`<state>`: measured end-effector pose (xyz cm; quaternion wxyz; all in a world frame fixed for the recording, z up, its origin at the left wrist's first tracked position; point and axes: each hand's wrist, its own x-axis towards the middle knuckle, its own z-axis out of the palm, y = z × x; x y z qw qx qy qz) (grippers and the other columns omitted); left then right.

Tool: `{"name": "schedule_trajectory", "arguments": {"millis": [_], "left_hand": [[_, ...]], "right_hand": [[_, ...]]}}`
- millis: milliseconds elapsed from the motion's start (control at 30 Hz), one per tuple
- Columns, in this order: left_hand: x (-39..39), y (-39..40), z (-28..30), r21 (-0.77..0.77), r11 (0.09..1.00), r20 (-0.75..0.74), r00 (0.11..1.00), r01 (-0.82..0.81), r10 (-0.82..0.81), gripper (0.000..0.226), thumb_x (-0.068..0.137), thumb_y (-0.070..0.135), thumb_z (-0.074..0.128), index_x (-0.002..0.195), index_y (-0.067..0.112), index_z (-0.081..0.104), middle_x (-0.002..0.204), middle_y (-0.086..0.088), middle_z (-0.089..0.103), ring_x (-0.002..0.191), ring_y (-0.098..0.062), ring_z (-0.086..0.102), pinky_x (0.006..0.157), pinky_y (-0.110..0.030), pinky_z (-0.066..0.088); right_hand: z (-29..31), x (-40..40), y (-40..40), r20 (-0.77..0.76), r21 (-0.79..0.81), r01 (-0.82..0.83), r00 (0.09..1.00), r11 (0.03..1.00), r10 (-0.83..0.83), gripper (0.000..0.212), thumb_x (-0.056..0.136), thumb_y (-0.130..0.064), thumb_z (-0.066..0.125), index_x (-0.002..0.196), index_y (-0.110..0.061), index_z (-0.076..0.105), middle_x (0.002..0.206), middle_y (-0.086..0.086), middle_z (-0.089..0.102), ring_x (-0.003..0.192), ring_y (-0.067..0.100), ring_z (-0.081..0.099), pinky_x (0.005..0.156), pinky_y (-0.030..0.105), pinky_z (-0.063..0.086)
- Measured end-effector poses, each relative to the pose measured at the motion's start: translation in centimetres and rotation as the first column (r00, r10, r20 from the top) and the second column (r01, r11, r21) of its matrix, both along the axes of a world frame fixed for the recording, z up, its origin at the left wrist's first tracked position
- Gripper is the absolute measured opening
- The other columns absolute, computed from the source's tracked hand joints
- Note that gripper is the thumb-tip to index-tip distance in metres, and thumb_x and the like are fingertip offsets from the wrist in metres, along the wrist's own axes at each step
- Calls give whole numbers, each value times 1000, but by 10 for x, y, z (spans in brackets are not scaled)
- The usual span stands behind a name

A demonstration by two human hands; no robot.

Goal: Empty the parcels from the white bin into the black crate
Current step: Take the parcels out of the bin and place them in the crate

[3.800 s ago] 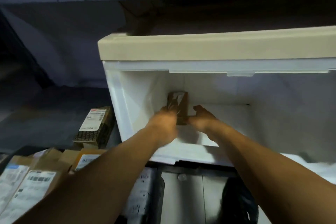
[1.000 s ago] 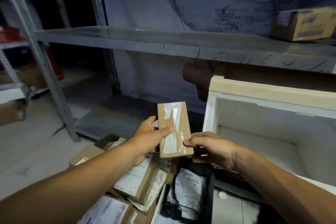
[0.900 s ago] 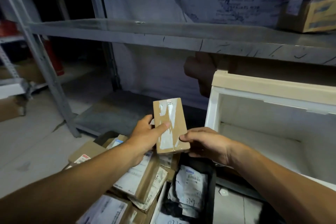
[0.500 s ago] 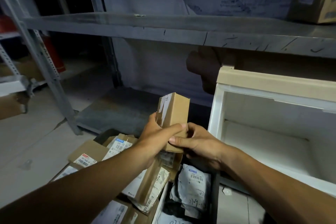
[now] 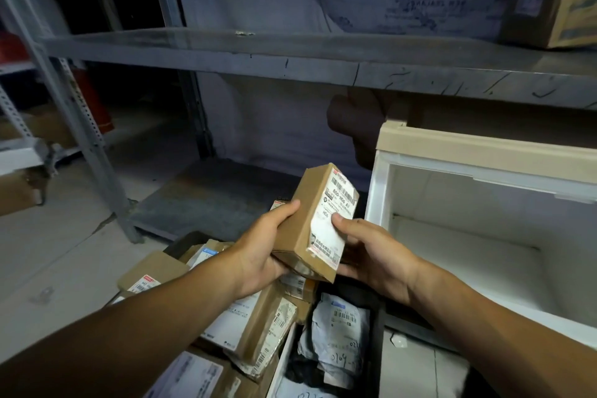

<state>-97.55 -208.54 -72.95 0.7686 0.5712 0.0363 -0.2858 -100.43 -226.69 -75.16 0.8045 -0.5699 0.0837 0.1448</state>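
A small brown cardboard parcel with a white shipping label is held up in front of me, label side facing me. My left hand grips its left side and bottom, thumb on the side face. My right hand holds its right edge, thumb on the label. The white bin lies on its side at the right with nothing visible inside it. Below my hands the black crate is filled with several boxes and grey mailer bags.
A grey metal shelf runs across above, its upright post at the left. A cardboard box sits on the shelf at top right. Bare concrete floor lies at the left.
The parcel came out of the white bin and over the crate. In the last second both hands turned it round, from its taped side to its labelled side facing me.
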Motion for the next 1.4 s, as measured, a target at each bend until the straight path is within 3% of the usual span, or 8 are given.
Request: {"name": "schedule_trajectory", "arguments": {"millis": [233, 333, 467, 567, 633, 900, 1000, 1400], "left_hand": [[3, -7, -5, 123, 989, 72, 995, -80, 71, 39, 105, 37, 46, 124, 12, 68, 110, -15, 75, 107, -33, 71, 100, -47, 52], [2, -7, -6, 174, 983, 148, 989, -53, 28, 35, 103, 40, 49, 123, 19, 68, 110, -12, 76, 105, -31, 72, 103, -50, 51], [2, -5, -10, 206, 978, 223, 975, -25, -22, 28, 97, 31, 63, 125, 26, 63, 106, -6, 78, 96, -25, 75, 81, -38, 60], [2, -4, -11, 229, 970, 250, 968, -78, 19, 22, 100, 22, 60, 121, 24, 65, 99, -4, 79, 84, -19, 77, 56, -24, 56], [3, -1, -10, 242, 963, 252, 966, -115, 52, 21, 101, 21, 58, 120, 22, 67, 97, -5, 79, 79, -18, 77, 50, -21, 53], [4, 19, -10, 251, 946, 297, 946, -207, 129, 28, 100, 15, 59, 127, 17, 67, 102, -5, 78, 89, -22, 76, 72, -34, 61], [-1, 29, -8, 229, 942, 316, 934, -244, 165, 28, 100, 12, 59, 126, 15, 67, 104, -5, 78, 93, -24, 76, 80, -38, 60], [-17, 89, 29, 174, 939, 342, 912, -298, 227, 26, 98, 9, 61, 123, 12, 68, 103, -9, 78, 85, -19, 75, 65, -26, 60]], "right_hand": [[2, -6, 1, -24, 9, 40, 999, 999, -40, 68, 80, -33, 77, 135, -2, 54, 110, 15, 76, 99, 25, 75, 75, 36, 62], [6, -9, 3, -35, -47, 72, 997, 996, -74, 56, 88, -31, 76, 127, 0, 51, 102, 12, 78, 91, 22, 77, 67, 33, 61], [10, -16, 7, -14, -97, 78, 997, 992, -79, 33, 94, -22, 71, 106, -12, 43, 77, 6, 77, 63, 14, 75, 48, 22, 53], [10, -16, 8, -7, -126, 67, 998, 990, -69, 27, 94, -18, 70, 96, -14, 43, 79, 4, 78, 68, 14, 75, 52, 25, 55], [8, -15, 7, 1, -122, 73, 997, 990, -73, 23, 94, -16, 68, 92, -15, 46, 84, 4, 78, 75, 17, 76, 60, 30, 58], [10, -18, 23, 71, -81, 113, 992, 990, -107, 20, 92, -10, 71, 93, -14, 52, 93, 10, 78, 77, 22, 76, 69, 38, 58], [12, -21, 33, 85, -39, 155, 985, 987, -151, 20, 91, -9, 73, 98, -12, 55, 99, 14, 78, 82, 25, 77, 63, 34, 59], [39, -25, 81, 123, -52, 173, 979, 984, -166, 9, 94, -12, 70, 102, -8, 69, 95, 8, 79, 84, 20, 78, 62, 27, 58]]}}
